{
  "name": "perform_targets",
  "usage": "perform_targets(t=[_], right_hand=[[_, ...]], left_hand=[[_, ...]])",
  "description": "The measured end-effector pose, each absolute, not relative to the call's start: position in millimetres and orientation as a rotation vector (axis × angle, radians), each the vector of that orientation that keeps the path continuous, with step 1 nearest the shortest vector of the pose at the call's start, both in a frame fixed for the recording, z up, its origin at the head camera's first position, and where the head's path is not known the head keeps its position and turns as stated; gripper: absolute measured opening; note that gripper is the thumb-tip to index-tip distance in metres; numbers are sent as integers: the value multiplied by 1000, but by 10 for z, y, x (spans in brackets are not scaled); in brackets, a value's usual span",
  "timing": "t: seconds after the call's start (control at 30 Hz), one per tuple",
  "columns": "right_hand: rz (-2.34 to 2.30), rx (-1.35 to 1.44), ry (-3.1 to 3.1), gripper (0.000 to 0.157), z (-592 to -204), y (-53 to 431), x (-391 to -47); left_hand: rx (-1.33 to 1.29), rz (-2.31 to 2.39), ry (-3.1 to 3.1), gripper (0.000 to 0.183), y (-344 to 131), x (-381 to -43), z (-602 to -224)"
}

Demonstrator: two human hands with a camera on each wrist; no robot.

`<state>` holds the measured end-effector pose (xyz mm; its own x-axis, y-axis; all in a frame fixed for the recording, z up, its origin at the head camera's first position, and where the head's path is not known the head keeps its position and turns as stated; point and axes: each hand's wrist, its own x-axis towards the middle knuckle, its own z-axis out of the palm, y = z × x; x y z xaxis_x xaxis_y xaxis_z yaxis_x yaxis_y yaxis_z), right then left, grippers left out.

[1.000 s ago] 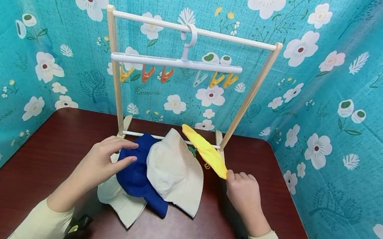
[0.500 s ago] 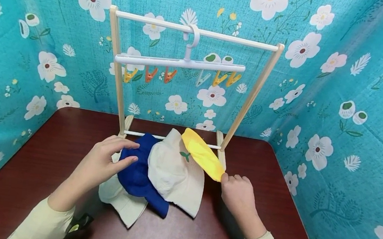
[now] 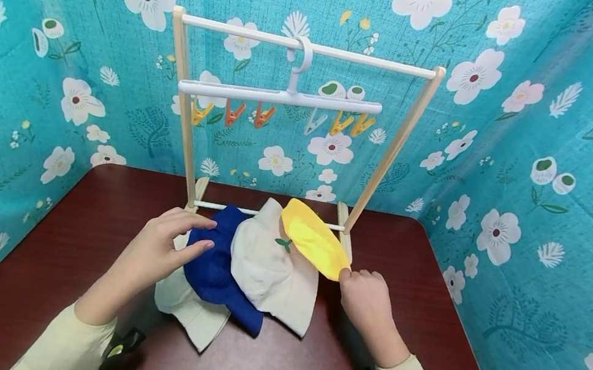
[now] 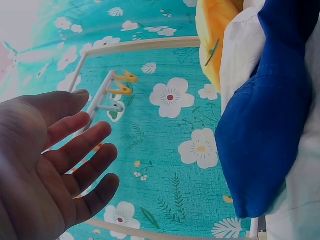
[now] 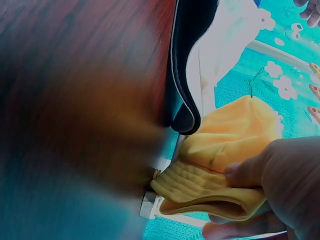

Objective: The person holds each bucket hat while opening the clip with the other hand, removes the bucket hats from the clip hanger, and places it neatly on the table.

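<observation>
My right hand (image 3: 368, 302) pinches the brim edge of a yellow bucket hat (image 3: 317, 242), which has a small green sprout at its top. In the right wrist view, the thumb lies on the stitched brim and the hat (image 5: 235, 135) hangs out from the fingers. My left hand (image 3: 164, 246) holds nothing; thumb and fingers are spread apart beside the blue hat (image 3: 216, 268). Its relaxed fingers also show in the left wrist view, apart from the blue hat (image 4: 265, 120). A cream hat (image 3: 265, 261) overlaps the blue one, and another pale hat (image 3: 192, 314) lies partly hidden beneath it.
Behind the hats stands a wooden rack (image 3: 396, 154) with a white top bar. From it hangs a white hanger (image 3: 279, 98) with several yellow, orange and pale blue clips. A flowered teal cloth (image 3: 498, 173) surrounds the dark red table (image 3: 100, 204).
The yellow hat has come slightly down and turned from nearly edge-on, showing more of its side and the green sprout. The right hand shifted a little left; the left hand stayed put.
</observation>
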<state>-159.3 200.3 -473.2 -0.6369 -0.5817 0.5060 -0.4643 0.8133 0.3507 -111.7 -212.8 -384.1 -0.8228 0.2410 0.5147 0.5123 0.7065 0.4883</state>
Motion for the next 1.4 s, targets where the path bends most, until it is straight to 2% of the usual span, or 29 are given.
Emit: perform_targets(t=[0.17, 0.67, 0.93, 1.4], right_hand=[[-273, 803, -2390, 27, -4755, 1973, -1597], [-326, 916, -2448, 30, -4788, 1943, -1621], [-221, 1044, -2469, 38, -4843, 1980, -1678], [-124, 1125, -2757, 48, -4718, 2096, -1699]], left_hand=[[-571, -885, -2507, 36, -2152, -1117, -3835], [-514, -889, -2503, 35, -2243, -1126, -3790], [-511, -890, -2514, 35, -2251, -1115, -3754], [-512, -886, -2536, 35, -2229, -1122, -3765]])
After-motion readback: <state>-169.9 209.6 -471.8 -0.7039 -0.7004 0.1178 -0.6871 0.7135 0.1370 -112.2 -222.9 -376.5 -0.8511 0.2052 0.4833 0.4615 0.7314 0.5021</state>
